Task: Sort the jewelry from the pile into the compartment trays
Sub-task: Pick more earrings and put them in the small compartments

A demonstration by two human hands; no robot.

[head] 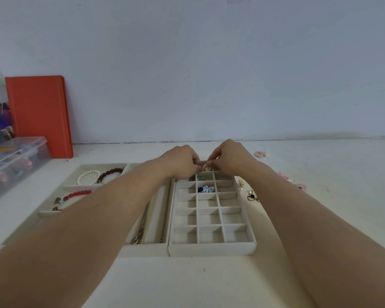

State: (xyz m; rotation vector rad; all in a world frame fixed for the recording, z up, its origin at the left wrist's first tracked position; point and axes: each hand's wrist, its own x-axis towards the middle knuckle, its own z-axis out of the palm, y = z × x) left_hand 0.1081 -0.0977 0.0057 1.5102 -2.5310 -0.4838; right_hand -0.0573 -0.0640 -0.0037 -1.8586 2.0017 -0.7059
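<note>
Over the far end of the cream grid tray (pixel 211 247), my left hand (pixel 180 162) and my right hand (pixel 231 158) meet with curled fingers. Their fingertips pinch together at a small pale piece (pixel 206 168), which is mostly hidden. In the compartments just below lie a green piece (pixel 201 178) and black-and-white pieces (pixel 206 189). Loose jewelry lies on the table to the right: gold earrings (pixel 240 182), a dark ring (pixel 251 197) and pink pieces (pixel 283 175).
A long-slot tray (pixel 147 250) with chains lies left of the grid tray. Further left, a bracelet tray (pixel 71 187) holds a pearl bracelet (pixel 88 176) and red bead bracelets (pixel 110 172). An orange box (pixel 39 114) and a clear plastic box (pixel 16 161) stand at the back left.
</note>
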